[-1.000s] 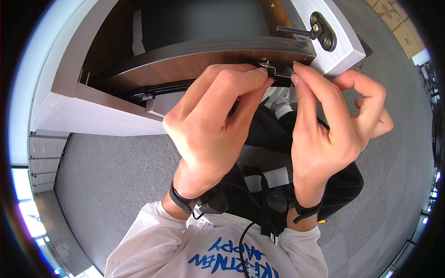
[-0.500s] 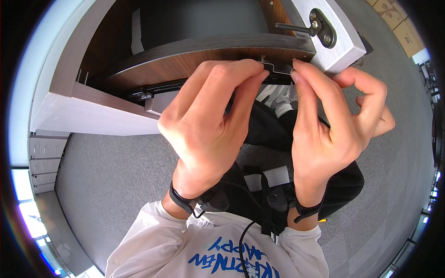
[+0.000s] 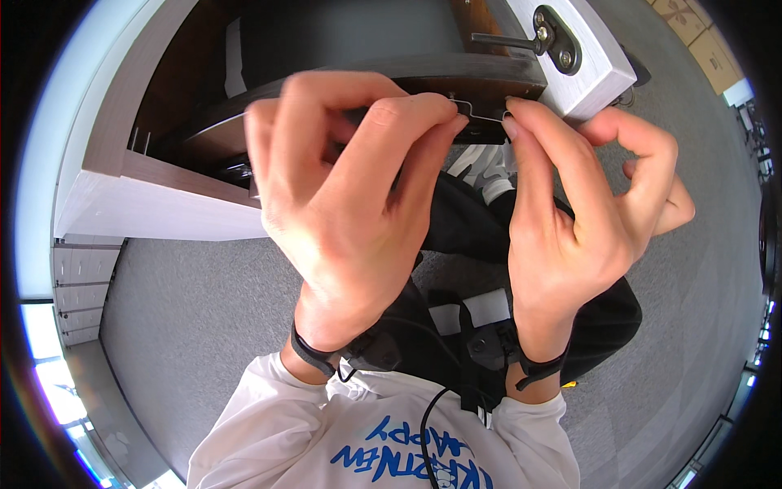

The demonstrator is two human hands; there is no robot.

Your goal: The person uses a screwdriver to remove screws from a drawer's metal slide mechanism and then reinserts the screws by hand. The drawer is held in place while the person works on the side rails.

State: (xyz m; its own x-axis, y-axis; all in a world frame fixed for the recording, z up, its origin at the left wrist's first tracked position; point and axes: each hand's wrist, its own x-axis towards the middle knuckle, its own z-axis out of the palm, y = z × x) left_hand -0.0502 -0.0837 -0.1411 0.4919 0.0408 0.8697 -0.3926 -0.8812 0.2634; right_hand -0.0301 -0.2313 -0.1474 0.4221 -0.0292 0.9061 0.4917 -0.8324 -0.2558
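A thin bent metal wire (image 3: pixel 486 119) stretches between my two hands. Thumb and index finger of my left hand (image 3: pixel 354 175) pinch its left end, while the other fingers of that hand are lifted and curled. With a thumb-and-index pinch, my right hand (image 3: pixel 574 208) grips the right end; its remaining fingers bend off to the right. Just beyond the wire is the dark brown front panel (image 3: pixel 419 84) of an opened drawer, partly covered by my left hand. The wire's exact ends are hidden in my fingertips.
A black metal fitting (image 3: pixel 558 39) with a protruding rod is screwed to the pale wood cabinet edge (image 3: pixel 599 85) at the right. The cabinet's pale side (image 3: pixel 163 204) lies to the left. My black-trousered legs and a grey shoe (image 3: pixel 489 167) are below. Cardboard boxes (image 3: pixel 705 53) stand far right.
My left hand's middle and other fingers have lifted and spread away from the index finger, covering more of the drawer panel. Both pinches on the wire stay; my view has shifted slightly.
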